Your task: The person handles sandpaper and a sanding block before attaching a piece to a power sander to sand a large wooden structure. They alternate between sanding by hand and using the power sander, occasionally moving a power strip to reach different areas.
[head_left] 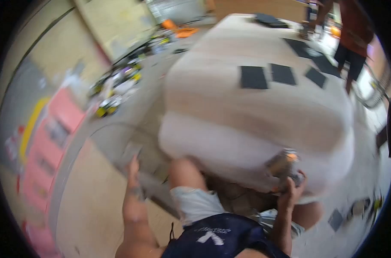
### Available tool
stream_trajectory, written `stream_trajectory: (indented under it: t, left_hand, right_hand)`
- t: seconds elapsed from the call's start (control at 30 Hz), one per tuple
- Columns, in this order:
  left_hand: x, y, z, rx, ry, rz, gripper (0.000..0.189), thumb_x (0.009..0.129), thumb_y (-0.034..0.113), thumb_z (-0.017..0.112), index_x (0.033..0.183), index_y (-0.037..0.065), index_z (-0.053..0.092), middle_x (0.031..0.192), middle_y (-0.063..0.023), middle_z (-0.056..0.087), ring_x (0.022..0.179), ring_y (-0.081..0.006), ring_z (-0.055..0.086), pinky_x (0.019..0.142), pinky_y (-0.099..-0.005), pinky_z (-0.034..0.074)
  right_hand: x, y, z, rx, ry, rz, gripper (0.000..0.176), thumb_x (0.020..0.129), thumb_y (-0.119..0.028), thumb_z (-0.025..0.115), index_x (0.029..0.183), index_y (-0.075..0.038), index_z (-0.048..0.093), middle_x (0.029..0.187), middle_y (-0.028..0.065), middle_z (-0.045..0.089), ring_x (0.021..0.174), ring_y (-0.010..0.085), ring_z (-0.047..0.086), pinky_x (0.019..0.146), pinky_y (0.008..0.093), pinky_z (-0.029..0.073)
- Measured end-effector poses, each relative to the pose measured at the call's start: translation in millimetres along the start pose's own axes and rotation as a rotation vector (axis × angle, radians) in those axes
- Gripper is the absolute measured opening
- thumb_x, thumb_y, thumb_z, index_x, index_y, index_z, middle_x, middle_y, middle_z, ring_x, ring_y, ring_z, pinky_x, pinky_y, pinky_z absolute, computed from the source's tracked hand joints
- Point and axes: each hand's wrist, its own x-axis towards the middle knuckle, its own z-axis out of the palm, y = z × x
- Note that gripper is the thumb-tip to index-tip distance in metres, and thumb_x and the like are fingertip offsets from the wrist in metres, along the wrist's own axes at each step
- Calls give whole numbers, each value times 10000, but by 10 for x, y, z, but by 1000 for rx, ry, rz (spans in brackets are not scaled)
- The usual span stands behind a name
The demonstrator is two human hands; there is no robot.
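My right hand (295,189) is wrapped round a power sander (283,165), a grey tool with an orange spot near its top. The sander is at the near face of a large pale block with rounded edges (212,107); blur hides whether they touch. Out to the left, away from the block, is my left hand (134,165). A blurred greyish patch (132,150) shows at its fingertips, and I cannot make out whether the hand holds it. Dark square sheets like sandpaper (253,77) lie on top of the block.
Another person (354,38) stands at the block's far right, a hand near its top. Pink panels (53,133) lean at the left. Assorted clutter (118,86) lines the wall. A pale board (92,193) lies at lower left, and a hose (378,88) hangs at right.
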Motion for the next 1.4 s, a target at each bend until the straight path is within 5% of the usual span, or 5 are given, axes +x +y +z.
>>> stream_trajectory:
  t: [0.17, 0.53, 0.7, 0.93, 1.4]
  left_hand:
    - [-923, 1677, -427, -718, 153, -114, 656, 982, 339, 604, 1514, 47, 357, 1477, -225, 433, 1330, -357, 464, 1102, -442, 371]
    - [-2767, 4538, -367, -899, -411, 910, 606, 934, 313, 698, 1414, 24, 466, 1426, -129, 457, 1237, -279, 487, 989, -388, 471]
    - [-3241, 4838, 418, -809, -363, 1182, 891, 869, 367, 777, 1507, -17, 287, 1412, -235, 430, 1348, -337, 436, 1044, -416, 457]
    - [-3338, 4880, 399, -1099, -821, 810, 1052, 807, 392, 842, 1523, -48, 209, 1345, -228, 500, 1218, -284, 561, 1034, -369, 482]
    - [-3051, 4932, 513, -1035, -1080, 754, 782, 718, 344, 920, 1245, -5, 461, 1154, -114, 624, 1067, -179, 636, 940, -334, 551]
  right_hand:
    - [-97, -390, 572, -26, 10, -27, 584, 777, -65, 763, 1268, -102, 449, 1117, 117, 559, 995, 223, 576, 845, 361, 516]
    - [-139, 190, 924, -763, -82, -493, 706, 746, -184, 866, 1281, -92, 414, 1273, 203, 372, 1217, 378, 393, 1061, 470, 360]
    - [-79, 203, 731, -822, -219, -519, 820, 736, -234, 877, 1355, -97, 356, 1310, 221, 376, 1245, 403, 397, 1038, 487, 398]
    - [279, -261, 436, -699, -277, -612, 615, 795, -229, 796, 1293, -32, 494, 1164, 191, 539, 1098, 332, 547, 951, 418, 456]
    - [2715, -1375, 2202, -1579, -131, -265, 636, 875, -439, 734, 1277, 14, 537, 1225, 192, 656, 1186, 322, 616, 960, 423, 481]
